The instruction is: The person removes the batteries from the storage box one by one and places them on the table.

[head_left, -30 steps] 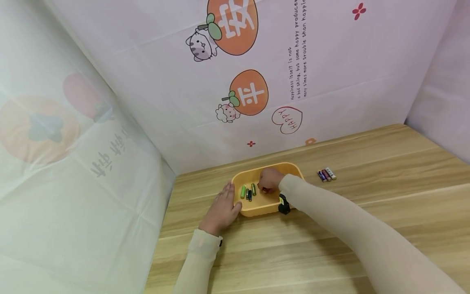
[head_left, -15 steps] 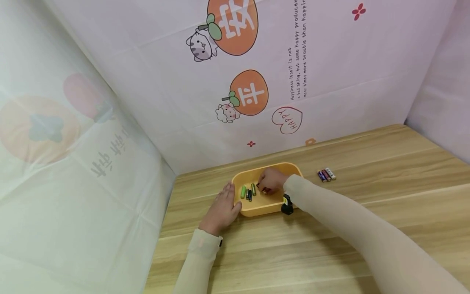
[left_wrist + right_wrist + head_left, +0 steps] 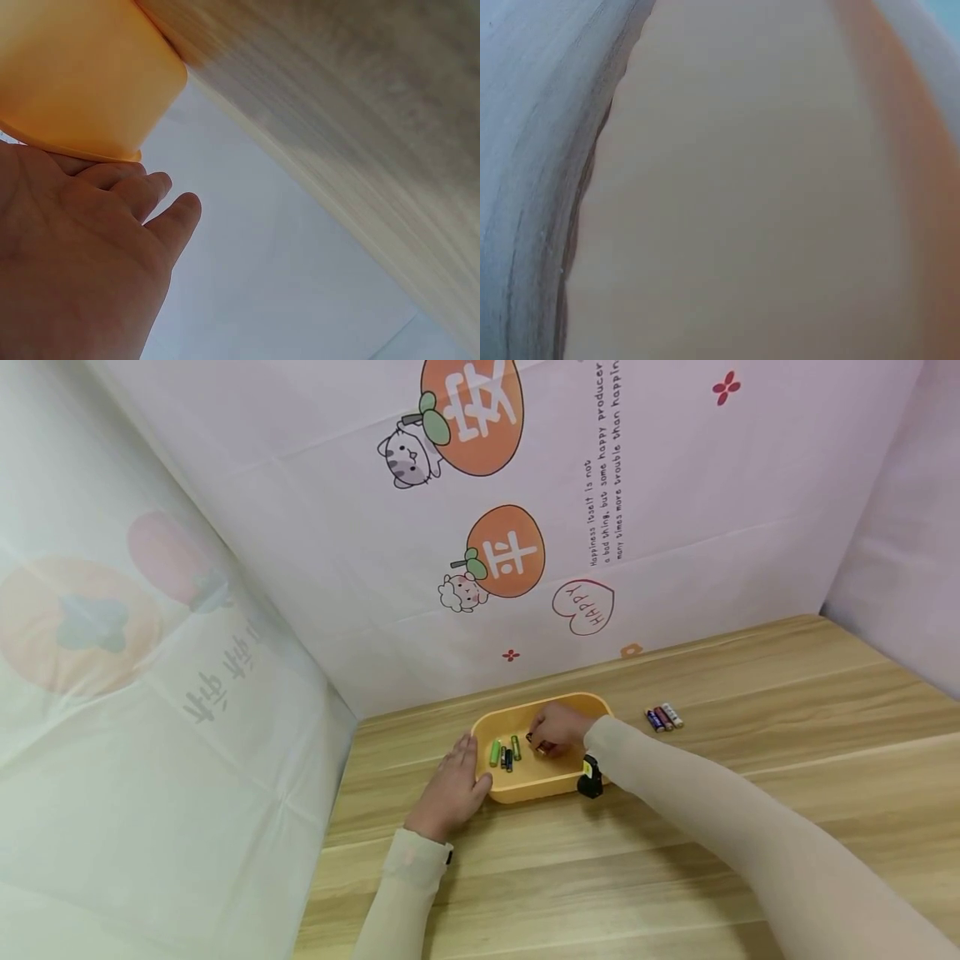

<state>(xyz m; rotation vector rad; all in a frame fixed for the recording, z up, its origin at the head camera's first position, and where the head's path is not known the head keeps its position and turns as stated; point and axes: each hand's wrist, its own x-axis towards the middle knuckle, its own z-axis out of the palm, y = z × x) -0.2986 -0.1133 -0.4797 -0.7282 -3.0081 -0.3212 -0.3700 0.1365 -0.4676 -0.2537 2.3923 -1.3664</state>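
Observation:
A yellow-orange plastic bin [image 3: 534, 790] stands on the wooden table. My left hand [image 3: 447, 792] rests against its left end with fingers extended; the left wrist view shows the fingers [image 3: 174, 217] straight at the rim of the bin. Inside, my right hand [image 3: 561, 727] has its fingers curled down around a dark battery [image 3: 543, 748], mostly hidden under them. To the left of that hand lie a bright green battery [image 3: 495, 752], a green-and-gold battery [image 3: 515, 747] and two dark batteries [image 3: 509, 761]. The bin's wall [image 3: 742, 187] fills the right wrist view, blurred.
Right of the bin, a blue battery [image 3: 655, 720], a dark red battery [image 3: 663, 718] and a white battery [image 3: 672, 715] lie side by side on the table [image 3: 570, 877]. A printed white cloth [image 3: 660, 602] hangs behind, with another cloth [image 3: 225, 793] at the left.
My right hand has shifted slightly and its wrist has moved a little to the right, fingers still low in the bin. The left hand stays at the bin's end.

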